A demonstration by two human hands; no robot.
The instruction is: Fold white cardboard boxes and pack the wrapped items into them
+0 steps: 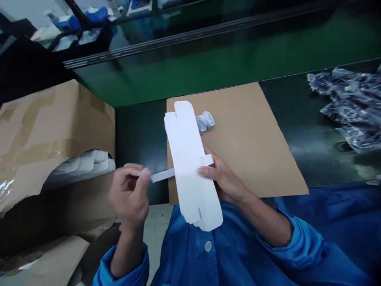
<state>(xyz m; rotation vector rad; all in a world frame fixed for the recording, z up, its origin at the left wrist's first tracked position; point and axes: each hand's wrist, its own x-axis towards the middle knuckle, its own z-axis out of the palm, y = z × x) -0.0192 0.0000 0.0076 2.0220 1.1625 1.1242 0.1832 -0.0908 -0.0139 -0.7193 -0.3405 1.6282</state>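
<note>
A bundle of flat white folding cartons (190,147) is held slanted above the brown cardboard sheet. My right hand (224,174) grips it by its right edge, thumb on top and fingers underneath. Around the bundle's middle runs a white paper strip (163,175), with one short end (208,159) sticking out by my right thumb. To the left, my left hand (131,192) is closed, slightly blurred, pinching the strip's other end between thumb and fingers. Behind the bundle lies a crumpled whitish wad (205,122), partly covered by the cartons.
A brown cardboard sheet (250,139) lies on the dark table (139,131). At left, an open cardboard box (53,119) holds more white cartons (86,165). Several clear plastic bags with dark contents (354,103) sit at right. A green panel (208,71) rises behind the table.
</note>
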